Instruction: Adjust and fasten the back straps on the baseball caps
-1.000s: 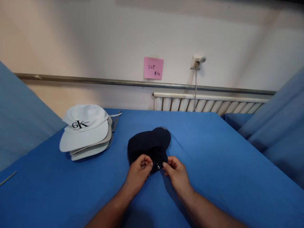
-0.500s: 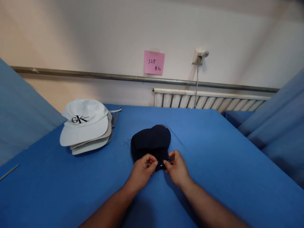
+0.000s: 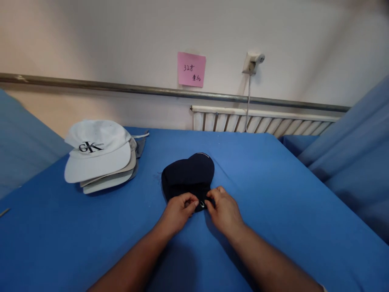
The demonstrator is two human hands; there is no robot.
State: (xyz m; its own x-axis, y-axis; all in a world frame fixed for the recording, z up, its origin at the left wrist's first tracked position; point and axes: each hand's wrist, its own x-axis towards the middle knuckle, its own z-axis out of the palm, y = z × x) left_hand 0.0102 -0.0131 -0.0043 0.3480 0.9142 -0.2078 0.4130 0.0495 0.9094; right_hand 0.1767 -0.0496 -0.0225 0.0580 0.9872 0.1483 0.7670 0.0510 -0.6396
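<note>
A dark navy cap (image 3: 188, 176) lies flattened on the blue-covered table (image 3: 273, 194), brim pointing away from me. My left hand (image 3: 178, 210) pinches the cap's rear strap on the left side of a small metal buckle (image 3: 201, 204). My right hand (image 3: 223, 209) pinches the strap on the right side of that buckle. Both hands are closed on the strap at the cap's near edge.
A stack of light caps, topped by a white cap with black letters (image 3: 97, 152), sits at the table's far left. A pink note (image 3: 191, 69), a wall socket with a cable (image 3: 252, 63) and a radiator (image 3: 261, 123) are on the wall behind. Blue cloth partitions (image 3: 358, 134) flank both sides.
The cap and both hands have settled lower onto the table. My fingers have closed in tighter around the buckle. The view has shifted a little to the right.
</note>
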